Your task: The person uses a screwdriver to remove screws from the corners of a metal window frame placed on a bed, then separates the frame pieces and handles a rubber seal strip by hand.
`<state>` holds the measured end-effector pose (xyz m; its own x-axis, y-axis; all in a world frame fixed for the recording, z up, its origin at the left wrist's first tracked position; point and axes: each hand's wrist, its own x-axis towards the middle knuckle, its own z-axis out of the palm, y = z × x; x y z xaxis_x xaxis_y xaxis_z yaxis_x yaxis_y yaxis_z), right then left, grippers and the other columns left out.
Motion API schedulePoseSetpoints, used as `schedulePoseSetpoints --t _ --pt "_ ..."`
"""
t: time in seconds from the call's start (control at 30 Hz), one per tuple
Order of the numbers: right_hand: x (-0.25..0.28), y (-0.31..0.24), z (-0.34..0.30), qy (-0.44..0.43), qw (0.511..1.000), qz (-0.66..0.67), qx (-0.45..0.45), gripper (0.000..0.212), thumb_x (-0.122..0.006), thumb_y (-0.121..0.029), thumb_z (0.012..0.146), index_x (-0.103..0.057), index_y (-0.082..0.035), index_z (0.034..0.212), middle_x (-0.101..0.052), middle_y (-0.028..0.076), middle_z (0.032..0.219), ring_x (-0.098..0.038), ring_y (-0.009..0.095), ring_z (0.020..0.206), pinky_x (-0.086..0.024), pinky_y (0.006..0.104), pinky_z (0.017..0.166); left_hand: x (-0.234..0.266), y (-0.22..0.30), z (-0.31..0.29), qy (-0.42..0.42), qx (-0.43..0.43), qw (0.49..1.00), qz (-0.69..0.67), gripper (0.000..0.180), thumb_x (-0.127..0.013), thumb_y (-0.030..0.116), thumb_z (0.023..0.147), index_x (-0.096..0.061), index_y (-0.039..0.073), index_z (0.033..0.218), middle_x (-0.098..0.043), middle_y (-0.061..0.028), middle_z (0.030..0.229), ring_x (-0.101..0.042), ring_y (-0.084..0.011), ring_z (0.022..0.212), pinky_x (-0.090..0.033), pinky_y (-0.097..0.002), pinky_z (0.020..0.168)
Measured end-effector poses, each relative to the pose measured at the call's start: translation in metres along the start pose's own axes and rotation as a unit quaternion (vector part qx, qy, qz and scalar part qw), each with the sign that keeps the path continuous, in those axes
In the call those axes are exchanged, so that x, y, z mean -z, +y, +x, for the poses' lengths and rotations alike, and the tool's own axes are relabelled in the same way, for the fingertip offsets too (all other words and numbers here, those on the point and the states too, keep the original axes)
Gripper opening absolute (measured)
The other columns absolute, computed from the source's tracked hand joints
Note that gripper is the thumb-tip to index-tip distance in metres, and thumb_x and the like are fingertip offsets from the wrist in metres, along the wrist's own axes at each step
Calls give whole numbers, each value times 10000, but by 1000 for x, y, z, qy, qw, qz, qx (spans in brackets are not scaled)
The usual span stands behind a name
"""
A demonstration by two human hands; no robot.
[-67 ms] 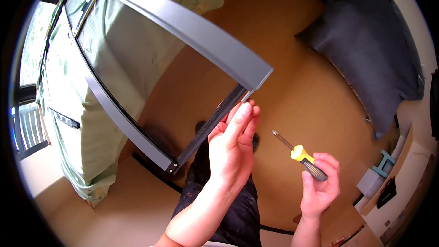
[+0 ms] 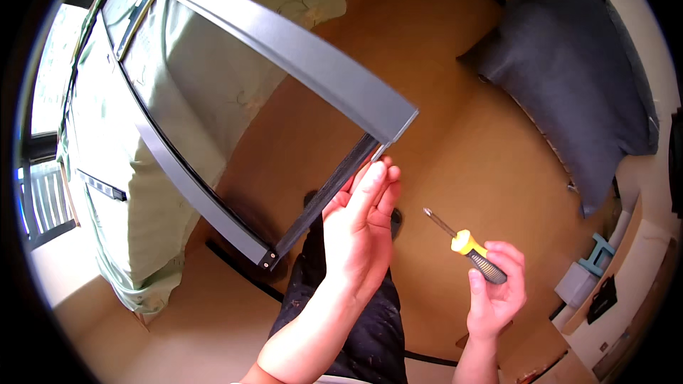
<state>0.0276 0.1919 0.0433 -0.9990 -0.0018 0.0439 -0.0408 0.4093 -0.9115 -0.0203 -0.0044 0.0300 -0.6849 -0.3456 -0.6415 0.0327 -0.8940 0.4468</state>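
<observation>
A large grey metal frame [image 2: 299,50] stretches from the upper left to the centre, its short end bar [image 2: 324,195] running down to a lower corner [image 2: 267,259]. My left hand [image 2: 359,231] grips that end bar near the frame's upper right corner, fingers stretched along it. My right hand [image 2: 494,295] holds a screwdriver [image 2: 466,245] with a yellow and grey handle, its tip pointing up-left toward the frame, a short gap away from it.
A pale green cloth [image 2: 107,135] covers a bed on the left. A dark grey cushion [image 2: 569,64] lies at the upper right on the brown floor [image 2: 455,142]. Boxes and a small teal object [image 2: 597,252] sit at the right edge. My dark trousers [image 2: 356,334] are below.
</observation>
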Motion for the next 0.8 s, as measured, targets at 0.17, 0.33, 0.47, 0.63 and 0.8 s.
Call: schedulePoseSetpoints --t 0.17,0.33,0.47,0.63,0.8 --pt "34 -11 -29 27 976 127 -172 265 -654 77 790 -605 19 1044 -582 147 1113 -575 243 1051 -506 338 889 -5 -2 -5 31 -35 999 -1 185 -638 45 916 -607 35 1099 -653 -53 1089 -626 -155 1031 -498 -279 966" --pt "77 -20 -38 -14 955 149 -255 303 -659 -5 841 -587 13 1135 -613 99 1082 -615 171 940 -523 297 788 -4 -10 -3 70 -51 996 18 243 -674 22 887 -587 25 1114 -647 -59 1056 -624 -149 968 -516 -271 898" --pt "96 -57 8 -64 964 140 -215 330 -667 55 833 -602 7 1153 -638 71 1090 -621 144 985 -507 260 857 -1 0 -3 64 -64 996 23 346 -713 10 849 -558 -1 1158 -670 -79 990 -643 -163 896 -536 -282 804" --pt "80 -110 110 -145 969 105 -172 265 -623 -8 894 -600 5 1157 -646 72 1069 -632 134 947 -528 257 796 4 -11 6 58 -44 995 70 380 -743 64 843 -554 0 1166 -693 -85 963 -665 -170 863 -530 -286 829" --pt "23 -141 205 -233 932 163 -225 276 -626 -102 930 -592 -6 1187 -655 98 1060 -651 162 906 -543 286 782 -12 17 -12 45 -11 996 75 299 -708 76 874 -565 -8 1124 -688 -91 948 -663 -162 889 -528 -278 835"
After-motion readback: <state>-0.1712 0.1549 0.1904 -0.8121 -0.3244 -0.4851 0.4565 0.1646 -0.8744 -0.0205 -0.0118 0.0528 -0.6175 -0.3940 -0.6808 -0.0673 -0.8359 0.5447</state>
